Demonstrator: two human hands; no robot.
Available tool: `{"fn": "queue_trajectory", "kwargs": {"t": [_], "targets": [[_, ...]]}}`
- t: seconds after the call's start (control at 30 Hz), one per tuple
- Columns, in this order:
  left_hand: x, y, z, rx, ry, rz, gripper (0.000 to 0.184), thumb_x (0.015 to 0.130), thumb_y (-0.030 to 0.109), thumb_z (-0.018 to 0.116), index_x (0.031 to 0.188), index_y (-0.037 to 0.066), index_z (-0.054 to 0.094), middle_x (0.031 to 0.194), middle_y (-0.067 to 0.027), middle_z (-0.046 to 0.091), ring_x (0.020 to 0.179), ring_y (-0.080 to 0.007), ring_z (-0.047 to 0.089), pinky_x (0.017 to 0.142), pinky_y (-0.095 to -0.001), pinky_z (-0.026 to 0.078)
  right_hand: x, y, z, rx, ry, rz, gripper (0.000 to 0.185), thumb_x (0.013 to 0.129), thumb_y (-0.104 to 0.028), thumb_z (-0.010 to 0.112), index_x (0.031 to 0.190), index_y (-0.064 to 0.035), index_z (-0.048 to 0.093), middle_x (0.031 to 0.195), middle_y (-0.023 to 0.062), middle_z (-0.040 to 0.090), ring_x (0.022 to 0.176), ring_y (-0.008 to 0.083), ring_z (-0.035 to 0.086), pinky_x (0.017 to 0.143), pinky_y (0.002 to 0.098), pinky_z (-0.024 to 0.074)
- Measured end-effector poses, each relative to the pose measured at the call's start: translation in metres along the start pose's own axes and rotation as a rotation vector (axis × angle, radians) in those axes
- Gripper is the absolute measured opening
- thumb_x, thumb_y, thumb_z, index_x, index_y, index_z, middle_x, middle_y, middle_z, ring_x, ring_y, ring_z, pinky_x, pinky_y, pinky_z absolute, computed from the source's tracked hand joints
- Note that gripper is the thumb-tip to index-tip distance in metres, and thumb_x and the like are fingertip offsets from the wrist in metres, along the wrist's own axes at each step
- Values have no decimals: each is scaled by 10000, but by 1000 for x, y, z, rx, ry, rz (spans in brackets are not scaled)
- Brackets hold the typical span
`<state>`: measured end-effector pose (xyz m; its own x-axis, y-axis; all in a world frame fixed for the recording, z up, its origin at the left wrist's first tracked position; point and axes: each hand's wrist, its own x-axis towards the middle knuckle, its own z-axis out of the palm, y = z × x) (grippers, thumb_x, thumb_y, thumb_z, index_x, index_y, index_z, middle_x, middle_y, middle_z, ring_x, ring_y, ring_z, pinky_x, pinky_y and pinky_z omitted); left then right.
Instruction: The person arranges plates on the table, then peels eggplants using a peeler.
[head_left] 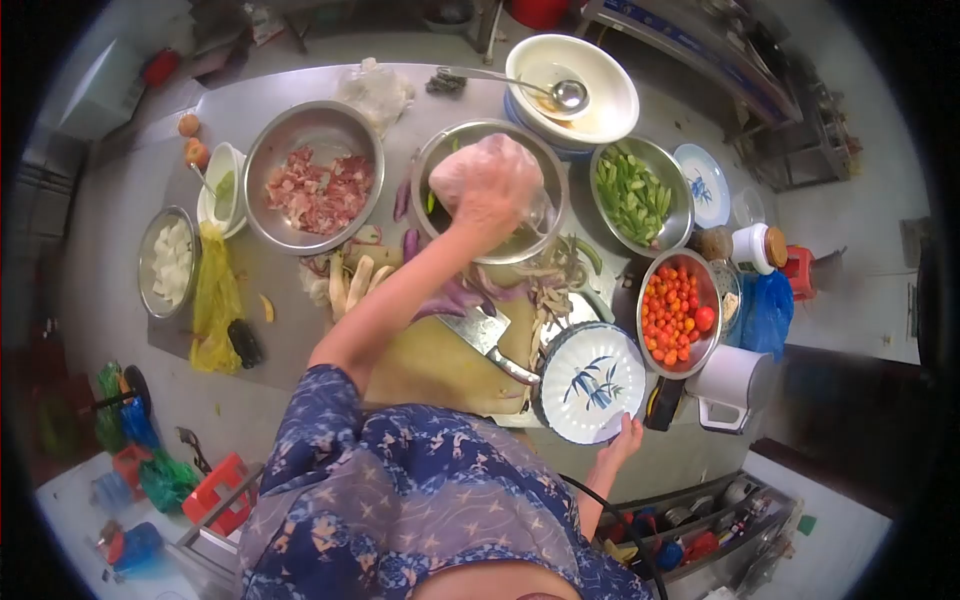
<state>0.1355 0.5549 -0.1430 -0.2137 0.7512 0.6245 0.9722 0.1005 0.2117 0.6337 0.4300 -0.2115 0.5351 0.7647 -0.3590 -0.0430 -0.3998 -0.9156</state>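
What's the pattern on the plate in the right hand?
Blue leafy sprigs on the white plate; the head view shows them best.

Texts, labels, brands, numbers, signs: none legible. Steel unit (700,52), far right: blue strip (665,36) bears pale marks, too small to read. Cleaver (478,326), near centre: small dark mark on blade, unreadable.

A grey metal desk (292,350) carries a pale cutting board (430,375) at six o'clock, a yellow plastic bag (215,300) between eight and nine, and steel bowls: white chunks (172,262) at nine, cut meat (318,188) at ten, green pieces (630,195) at two, small tomatoes (672,310) between three and four.
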Motion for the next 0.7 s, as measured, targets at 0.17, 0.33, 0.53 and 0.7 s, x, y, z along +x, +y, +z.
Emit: {"fn": "queue_trajectory", "kwargs": {"t": [0.17, 0.33, 0.53, 0.7], "targets": [[48, -7, 8, -254, -630, -229, 322, 881, 190, 623, 1165, 42, 594, 1193, -202, 633, 1098, -393, 620, 876, -518, 470, 16, 6, -8, -84, -67, -13, 405, 898, -29, 693, 1241, 92, 515, 1156, 155, 624, 991, 209, 618, 865, 333, 508], [76, -65, 25, -507, -197, -400, 247, 968, 207, 510, 904, 41, 680, 808, -230, 663, 752, -384, 662, 639, -489, 507, 8, 15, -2, -32, -41, -162, 268, 886, -12, 691, 1128, 46, 591, 977, 95, 671, 861, 155, 624, 784, 289, 498], [92, -102, -55, -651, 56, -344, 317, 1015, 251, 483, 760, 78, 554, 632, -71, 481, 543, -213, 454, 516, -368, 363, 7, 11, -6, -87, -74, -159, 319, 885, -9, 686, 1175, 55, 573, 967, 85, 673, 859, 131, 612, 764, 275, 494], [115, -81, -156, -1335, 10, -910, 355, 1045, 280, 469, 717, 170, 388, 621, 79, 330, 500, -45, 256, 450, -225, 202, 18, 10, -14, -419, -132, -257, 297, 882, -98, 714, 1117, 30, 584, 892, 65, 674, 774, 118, 600, 664, 284, 471]]}}
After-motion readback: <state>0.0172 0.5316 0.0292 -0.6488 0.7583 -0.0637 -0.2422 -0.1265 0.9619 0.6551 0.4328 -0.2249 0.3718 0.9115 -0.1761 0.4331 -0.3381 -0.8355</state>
